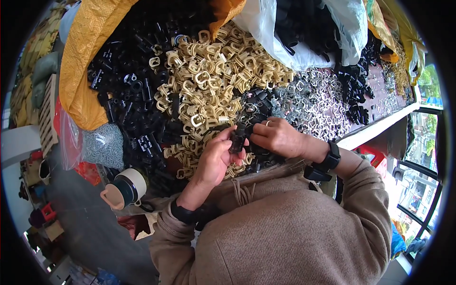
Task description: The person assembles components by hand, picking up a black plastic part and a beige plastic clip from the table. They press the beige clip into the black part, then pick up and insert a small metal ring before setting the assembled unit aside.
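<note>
A small black plastic part (237, 137) is gripped upright between the thumb and fingers of my left hand (216, 159). Close beside its right side, my right hand (278, 137) has its fingers curled and pressed together; what they hold, if anything, is hidden. A ring is on that hand, and a black watch is on the wrist. Just beyond both hands spreads a heap of beige plastic clips (209, 71), loop-shaped. Small bent silver metal pieces (318, 97) lie scattered to the right of the heap.
Black cylindrical parts (142, 95) cover the table's left side. A yellow woven sack (88, 61) and a bag of small grey pieces (102, 145) stand there. A lidded cup (128, 187) is near my left forearm. A white bag (349, 28) holds black tubes at the back.
</note>
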### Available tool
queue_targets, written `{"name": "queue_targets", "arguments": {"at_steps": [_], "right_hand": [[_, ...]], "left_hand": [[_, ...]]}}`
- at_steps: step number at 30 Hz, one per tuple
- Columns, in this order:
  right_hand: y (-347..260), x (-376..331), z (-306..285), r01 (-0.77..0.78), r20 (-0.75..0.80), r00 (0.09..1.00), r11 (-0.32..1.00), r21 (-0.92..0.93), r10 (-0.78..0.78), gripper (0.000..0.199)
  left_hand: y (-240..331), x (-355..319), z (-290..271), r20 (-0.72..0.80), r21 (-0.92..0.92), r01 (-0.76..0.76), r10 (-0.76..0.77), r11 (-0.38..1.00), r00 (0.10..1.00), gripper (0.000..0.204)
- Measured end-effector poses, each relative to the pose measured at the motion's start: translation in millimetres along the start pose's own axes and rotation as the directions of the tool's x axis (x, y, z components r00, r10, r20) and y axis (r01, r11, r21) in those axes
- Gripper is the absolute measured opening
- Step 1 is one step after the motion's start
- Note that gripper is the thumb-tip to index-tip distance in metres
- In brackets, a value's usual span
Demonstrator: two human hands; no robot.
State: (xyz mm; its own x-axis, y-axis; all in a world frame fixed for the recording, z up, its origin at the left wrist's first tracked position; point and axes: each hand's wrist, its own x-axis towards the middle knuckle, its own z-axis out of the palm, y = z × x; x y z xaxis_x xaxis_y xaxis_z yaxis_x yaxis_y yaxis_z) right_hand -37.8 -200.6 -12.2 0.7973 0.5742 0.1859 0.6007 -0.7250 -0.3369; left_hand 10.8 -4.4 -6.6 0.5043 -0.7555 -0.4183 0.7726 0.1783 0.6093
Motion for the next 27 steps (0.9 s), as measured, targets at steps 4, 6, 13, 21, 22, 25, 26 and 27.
{"name": "queue_targets", "arguments": {"at_steps": [4, 6, 13, 21, 22, 25, 26, 27], "right_hand": [[1, 5, 4, 0.053, 0.027, 0.998, 0.997, -0.06, -0.052, 0.011], [-2, 6, 3, 0.004, 0.069, 0.998, 0.993, -0.12, 0.005, 0.01], [-3, 5, 0, -0.257, 0.023, 0.962, 0.879, 0.401, 0.271, 0.009], [-5, 6, -11, -0.427, 0.551, 0.811, -0.443, 0.788, 0.198, 0.011], [-5, 5, -10, -0.416, 0.561, 0.806, -0.495, 0.763, 0.188, 0.01], [-7, 6, -10, -0.388, 0.578, 0.797, -0.587, 0.711, 0.174, 0.01], [-8, 7, -10, -0.371, 0.586, 0.792, -0.626, 0.686, 0.171, 0.01], [-8, 8, -10, -0.354, 0.593, 0.788, -0.664, 0.659, 0.168, 0.01]], "left_hand": [[-1, -1, 0, -0.018, 0.01, -0.004, 0.004, 1.0, 1.0, 0.047], [-1, -1, -1, 0.001, -0.019, 0.003, -0.003, 1.0, 1.0, 0.044], [-2, -1, 9, -0.019, 0.16, -0.052, 0.056, 0.986, 0.998, 0.034], [-4, 3, 13, 0.076, 0.609, -0.285, 0.303, 0.741, 0.95, 0.012], [-3, 4, 13, 0.1, 0.649, -0.328, 0.35, 0.687, 0.931, 0.009], [-2, 6, 13, 0.135, 0.701, -0.385, 0.418, 0.6, 0.898, 0.007], [-2, 6, 12, 0.144, 0.716, -0.402, 0.443, 0.57, 0.885, 0.007], [-2, 6, 12, 0.155, 0.731, -0.419, 0.467, 0.539, 0.871, 0.007]]}}
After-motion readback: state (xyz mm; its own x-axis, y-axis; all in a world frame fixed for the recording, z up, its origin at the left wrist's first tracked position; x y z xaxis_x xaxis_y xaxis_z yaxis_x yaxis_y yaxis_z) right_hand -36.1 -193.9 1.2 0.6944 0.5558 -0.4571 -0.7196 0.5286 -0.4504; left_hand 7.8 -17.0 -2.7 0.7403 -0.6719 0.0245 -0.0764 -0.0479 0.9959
